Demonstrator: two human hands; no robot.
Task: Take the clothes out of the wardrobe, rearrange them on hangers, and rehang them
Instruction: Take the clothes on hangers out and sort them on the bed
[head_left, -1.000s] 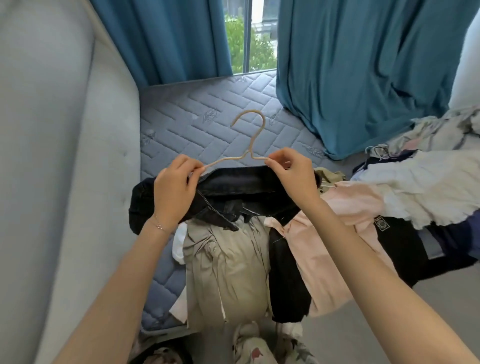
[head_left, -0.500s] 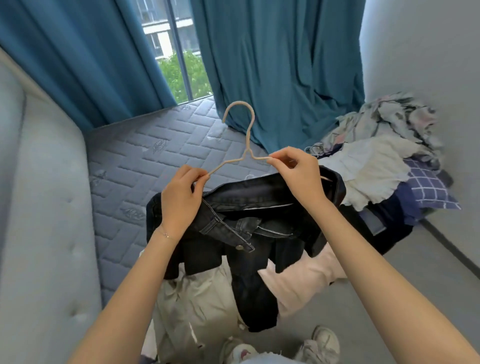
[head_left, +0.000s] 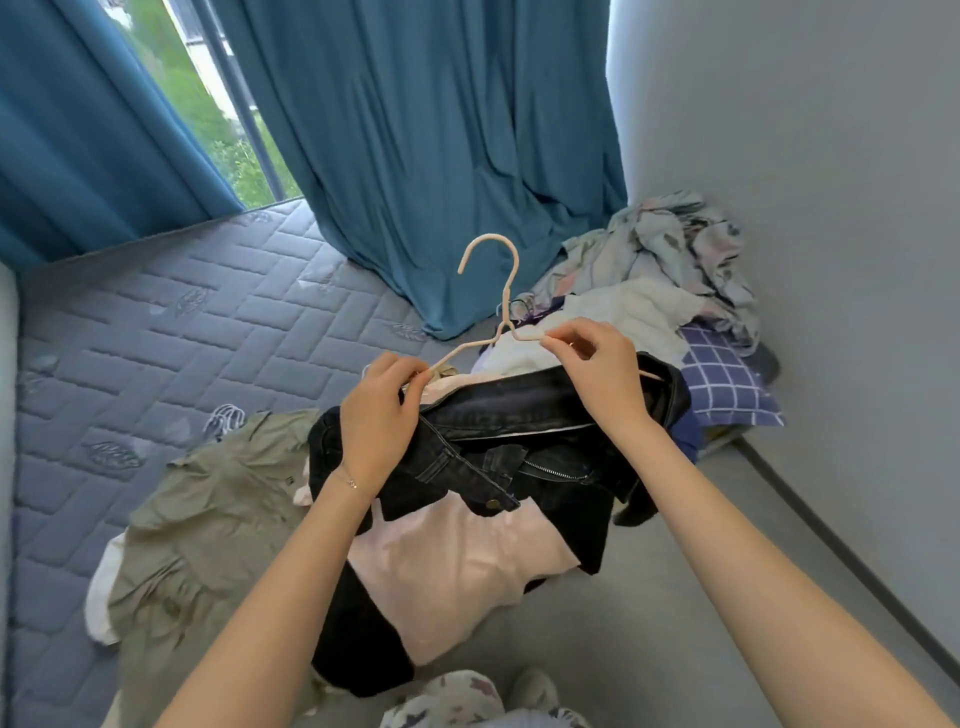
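Black denim jeans (head_left: 519, 410) drape over the thin cream hanger (head_left: 506, 291) above the edge of the grey quilted mattress (head_left: 156, 338). Your left hand (head_left: 374, 415) and right hand (head_left: 597, 374) each pinch a hanger shoulder. Beyond, a crumpled clothes pile (head_left: 660, 270) crowds the wall.

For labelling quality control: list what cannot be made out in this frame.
Head view.
- How the hanger sits in the black denim garment: covered by left hand and right hand.
- Wardrobe: outside the frame.
- Clothes pile at right: crumpled, single garments indistinguishable.
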